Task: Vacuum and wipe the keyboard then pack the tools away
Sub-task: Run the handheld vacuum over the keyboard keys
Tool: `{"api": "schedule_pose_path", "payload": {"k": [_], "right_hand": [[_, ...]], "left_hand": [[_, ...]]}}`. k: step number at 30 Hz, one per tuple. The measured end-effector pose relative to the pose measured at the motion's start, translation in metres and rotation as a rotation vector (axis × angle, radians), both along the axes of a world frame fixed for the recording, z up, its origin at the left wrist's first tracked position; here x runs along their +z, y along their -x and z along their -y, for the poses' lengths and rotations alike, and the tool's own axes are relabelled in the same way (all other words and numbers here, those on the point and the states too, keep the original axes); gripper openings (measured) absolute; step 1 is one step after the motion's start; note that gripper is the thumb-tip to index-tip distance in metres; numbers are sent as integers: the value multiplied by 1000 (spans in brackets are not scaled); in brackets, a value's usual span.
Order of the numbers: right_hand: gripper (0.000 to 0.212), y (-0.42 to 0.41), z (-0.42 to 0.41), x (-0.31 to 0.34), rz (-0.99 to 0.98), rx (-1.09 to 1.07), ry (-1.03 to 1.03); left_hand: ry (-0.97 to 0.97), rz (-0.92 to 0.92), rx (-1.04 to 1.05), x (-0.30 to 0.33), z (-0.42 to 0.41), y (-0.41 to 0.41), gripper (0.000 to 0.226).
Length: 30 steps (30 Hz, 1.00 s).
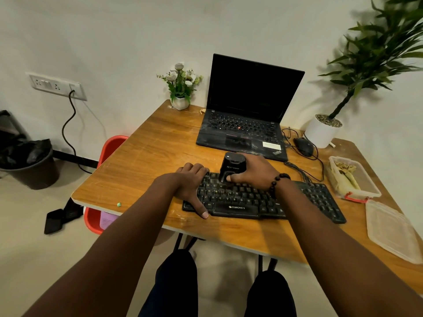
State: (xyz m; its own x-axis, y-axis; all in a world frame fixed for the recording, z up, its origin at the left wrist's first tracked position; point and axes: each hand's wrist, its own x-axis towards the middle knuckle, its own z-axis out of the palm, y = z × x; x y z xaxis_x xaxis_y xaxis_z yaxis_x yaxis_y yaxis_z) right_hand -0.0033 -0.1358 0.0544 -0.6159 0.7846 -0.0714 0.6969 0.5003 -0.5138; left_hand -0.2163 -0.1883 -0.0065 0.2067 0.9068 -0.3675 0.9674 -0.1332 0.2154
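Observation:
A black keyboard (315, 197) lies near the front edge of the wooden table (146, 156). My right hand (256, 172) is shut on a small black handheld vacuum (231, 165), which stands upright with its lower end on the keyboard's upper left keys. My left hand (190, 186) rests flat on the keyboard's left end, fingers spread, thumb at the front edge. A clear plastic container (357, 179) holding cloth-like items sits at the right, its lid (391, 232) lying nearer the front edge.
An open black laptop (247, 115) stands behind the keyboard, a mouse (304, 145) and cables to its right. A small flower pot (180, 88) and a large potted plant (325, 131) stand at the back. A red chair (107, 149) and bin (32, 163) are left of the table.

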Motion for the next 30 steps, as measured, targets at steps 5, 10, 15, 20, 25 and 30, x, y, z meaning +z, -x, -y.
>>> {"api": "schedule_pose_path", "payload": {"k": [5, 10, 15, 20, 25, 30], "right_hand": [[48, 8, 8, -7, 51, 100, 88], [40, 20, 12, -16, -63, 60, -31], [45, 21, 8, -5, 118, 188, 32], [47, 28, 9, -10, -45, 93, 8], [38, 26, 9, -6, 133, 212, 5], [39, 19, 0, 12, 229, 196, -109]], "left_hand": [[-4, 8, 12, -1, 2, 0, 144], [-10, 9, 8, 1, 3, -1, 140], [-13, 19, 12, 2, 4, 0, 138], [-16, 33, 11, -1, 3, 0, 138], [-15, 47, 19, -2, 4, 2, 141], [-17, 36, 13, 0, 5, 0, 141]]}}
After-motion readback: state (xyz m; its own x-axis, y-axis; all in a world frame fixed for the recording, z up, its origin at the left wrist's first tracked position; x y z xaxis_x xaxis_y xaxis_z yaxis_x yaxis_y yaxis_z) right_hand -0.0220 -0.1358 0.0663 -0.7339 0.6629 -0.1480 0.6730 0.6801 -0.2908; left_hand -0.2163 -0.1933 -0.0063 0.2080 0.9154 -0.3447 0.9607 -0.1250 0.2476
